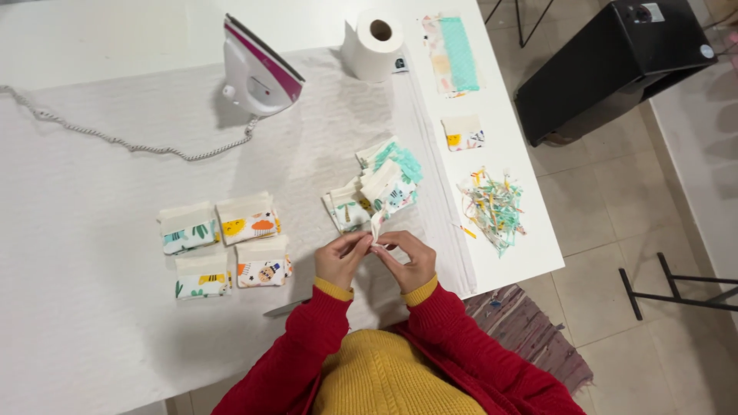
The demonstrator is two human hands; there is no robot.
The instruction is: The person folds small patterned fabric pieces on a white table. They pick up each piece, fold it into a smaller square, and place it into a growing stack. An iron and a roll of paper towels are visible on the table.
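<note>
Head view. Both hands meet near the worktop's front edge, at about 6 o'clock in the frame. The left hand and the right hand each pinch the lower end of a narrow printed fabric piece; the fingers of both hands are closed on it, fingertips touching at the cloth. The piece stands with its long axis running from 6 o'clock up toward 12 o'clock, its free end pointing away from the person toward the loose pile of fabric pieces, which it reaches or overlaps; contact cannot be told.

At 9 o'clock from the hands lie four folded fabric rectangles, set two by two, each with a plain cream band along its 12 o'clock edge. At 11 o'clock an iron stands upright, its braided cord trailing toward 9 o'clock. A paper roll stands at 12 o'clock. At 2 o'clock lies a heap of thin trimmings, with a single small patch and a long strip beyond it.
</note>
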